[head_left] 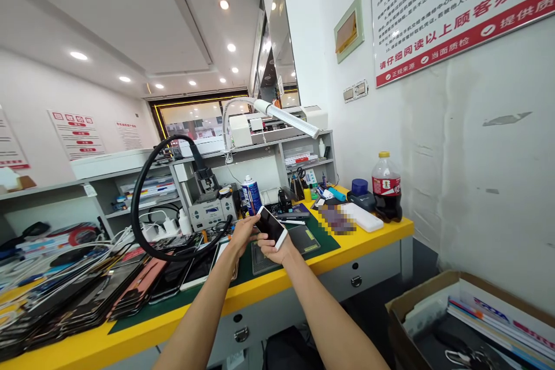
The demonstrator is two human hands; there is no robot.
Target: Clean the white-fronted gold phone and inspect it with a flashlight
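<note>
A white-framed smartphone (pixel 271 227) with a dark screen is held tilted over the workbench, its face towards me. My right hand (pixel 280 251) is closed around its lower part from beneath, fingers at the left edge. At the phone's upper left edge, the fingers of my left hand (pixel 245 233) pinch its side. Beneath both hands lie a dark grey work pad (pixel 306 239) and a green mat (pixel 330 243). Just behind the phone stands a blue-and-white spray can (pixel 251 195).
Stacks of phone screens (pixel 89 295) cover the bench's left side, near a hot-air station (pixel 212 214) with a looping black hose (pixel 134 208). A cola bottle (pixel 387 185) and a white box (pixel 363 217) stand right. A lamp (pixel 290 119) hangs above; a cardboard box (pixel 394 318) sits lower right.
</note>
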